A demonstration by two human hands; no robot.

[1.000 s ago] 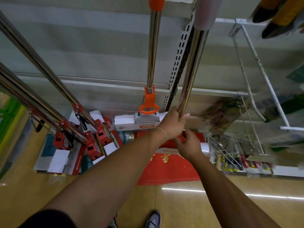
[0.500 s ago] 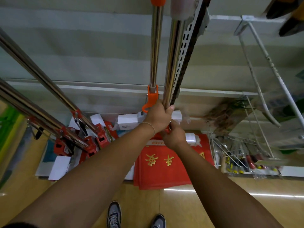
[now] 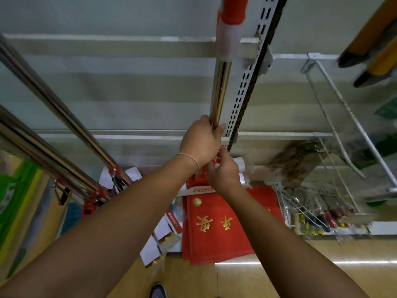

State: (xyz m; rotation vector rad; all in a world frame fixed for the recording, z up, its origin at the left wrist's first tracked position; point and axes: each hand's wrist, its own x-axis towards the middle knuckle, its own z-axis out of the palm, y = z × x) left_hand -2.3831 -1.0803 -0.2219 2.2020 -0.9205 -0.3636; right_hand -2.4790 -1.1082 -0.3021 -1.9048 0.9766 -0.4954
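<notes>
A shiny metal mop pole (image 3: 221, 91) with a plastic-wrapped orange grip (image 3: 233, 20) at its top stands upright before the shelving. My left hand (image 3: 200, 143) grips the pole low down, thumb on its right side. Just below, my right hand (image 3: 225, 173) pinches a small orange part of the mop; that part is mostly hidden by both hands. The mop's white head (image 3: 241, 166) peeks out to the right of my right hand, wrapped in clear plastic.
Several more steel mop poles (image 3: 53, 108) with red clamps lean at the left. Red mats with gold characters (image 3: 217, 231) lie on the bottom shelf. A perforated shelf upright (image 3: 247, 82) stands right behind the pole. A wire basket of tools (image 3: 318, 214) sits to the right.
The pole I hold has shifted left in front of the other orange-handled mop, which is now hidden. My hands stayed on it, and the view has moved closer to the shelf.
</notes>
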